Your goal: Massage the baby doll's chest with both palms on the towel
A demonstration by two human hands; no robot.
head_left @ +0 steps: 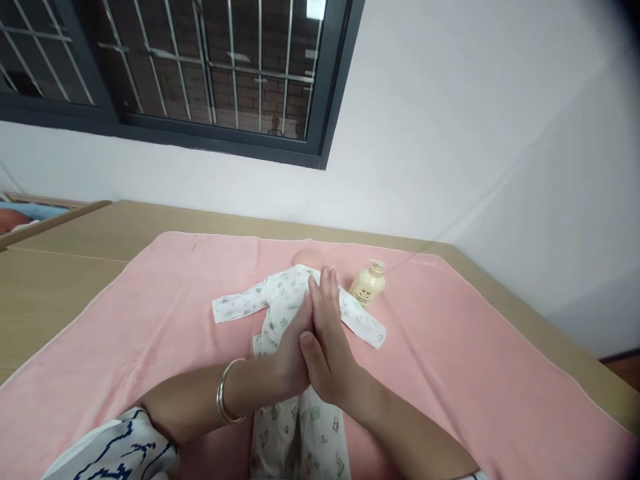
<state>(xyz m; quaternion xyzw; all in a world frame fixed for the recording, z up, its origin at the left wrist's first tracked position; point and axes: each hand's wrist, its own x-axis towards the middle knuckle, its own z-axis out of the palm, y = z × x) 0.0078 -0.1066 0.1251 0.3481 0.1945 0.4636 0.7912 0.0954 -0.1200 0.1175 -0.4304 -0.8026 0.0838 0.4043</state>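
My left hand (295, 347) and my right hand (330, 347) are pressed palm to palm, fingers stretched out and pointing away from me. Nothing shows between them, though the palms themselves are hidden. Beneath the hands lies a white baby outfit with small prints (285, 297), its sleeves spread to both sides and its trouser legs (323, 433) running toward me. A rounded pinkish shape (307, 257), like a doll's head, shows at the collar. Close to the right sleeve, a pale yellow pump bottle (369, 283) leans on the blanket.
A pink blanket (165, 300) covers much of the wooden surface (65, 277). Behind it rise a white wall (410, 133) and a dark-framed barred window (320, 150). Blue and orange items (30, 213) are at the far left.
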